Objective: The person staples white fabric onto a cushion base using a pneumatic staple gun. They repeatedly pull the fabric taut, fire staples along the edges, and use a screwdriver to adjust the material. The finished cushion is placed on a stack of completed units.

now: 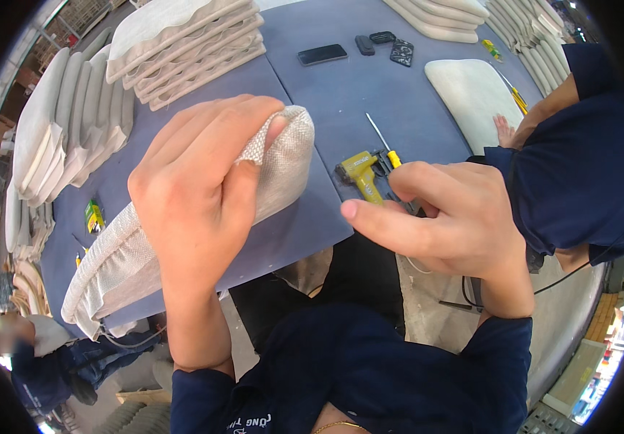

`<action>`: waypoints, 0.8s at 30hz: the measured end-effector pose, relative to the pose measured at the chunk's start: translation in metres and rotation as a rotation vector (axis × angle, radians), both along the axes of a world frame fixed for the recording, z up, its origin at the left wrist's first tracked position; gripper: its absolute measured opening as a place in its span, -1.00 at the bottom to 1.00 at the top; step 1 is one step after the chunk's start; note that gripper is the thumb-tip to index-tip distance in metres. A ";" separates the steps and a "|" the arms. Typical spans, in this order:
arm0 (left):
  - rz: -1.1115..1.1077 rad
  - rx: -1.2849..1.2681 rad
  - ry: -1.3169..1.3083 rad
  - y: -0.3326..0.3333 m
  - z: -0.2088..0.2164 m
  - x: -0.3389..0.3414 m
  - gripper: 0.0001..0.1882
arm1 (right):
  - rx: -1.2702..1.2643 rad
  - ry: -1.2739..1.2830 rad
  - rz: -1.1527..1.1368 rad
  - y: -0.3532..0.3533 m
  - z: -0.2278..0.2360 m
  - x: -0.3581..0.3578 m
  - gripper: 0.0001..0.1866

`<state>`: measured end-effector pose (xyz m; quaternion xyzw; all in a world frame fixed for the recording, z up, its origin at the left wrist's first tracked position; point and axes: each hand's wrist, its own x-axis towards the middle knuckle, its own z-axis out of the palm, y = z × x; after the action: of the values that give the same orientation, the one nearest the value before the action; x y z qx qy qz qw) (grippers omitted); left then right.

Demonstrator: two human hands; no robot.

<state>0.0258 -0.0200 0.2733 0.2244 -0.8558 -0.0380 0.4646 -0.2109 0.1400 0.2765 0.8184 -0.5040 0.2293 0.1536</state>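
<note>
Cushion cover (181, 217) in pale woven fabric lies slantwise across the near left part of the blue table (341, 94), its far end pinched in my left hand (203, 192): thumb on the near face, fingers curled over the top, closed firmly on the cloth. Its near end hangs off the table edge.

At the far left, finished pale cushions stand stacked in leaning rows (66, 130), and another flat pile (189, 43) sits at the far side of the table. A small green and yellow item (94, 215) lies on the blue surface just left of the cover.

Further right, a dark phone (323, 54) and small black objects (388, 45) lie far across the table. Nearer, a yellow power tool (360, 173) and a yellow-handled screwdriver (384, 141) rest on the table. My right hand (446, 220) hovers just near of them, half open, index finger stretched left, holding nothing that I can make out.

On the right a co-worker in a dark blue shirt (579, 166) lays a hand (504, 130) on a pale cushion (471, 90). More cushions (442, 14) line the far right. Bare concrete floor (565, 325) shows beneath the table edge.
</note>
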 end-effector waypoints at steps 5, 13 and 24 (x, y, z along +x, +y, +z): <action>-0.016 0.014 0.007 0.001 0.000 0.001 -0.80 | 0.036 -0.081 0.073 -0.003 0.003 0.000 -0.58; -0.044 -0.016 0.041 -0.008 -0.006 0.009 -0.68 | 0.757 -1.427 0.498 0.038 0.067 0.047 -0.83; -0.093 -0.099 0.107 -0.016 -0.016 0.002 -0.63 | 1.201 -1.341 0.686 0.037 0.082 0.029 -0.81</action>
<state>0.0281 -0.0361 0.2577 0.1588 -0.8400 -0.0290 0.5181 -0.1816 0.1771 0.3589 0.5621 -0.2535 0.3856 -0.6864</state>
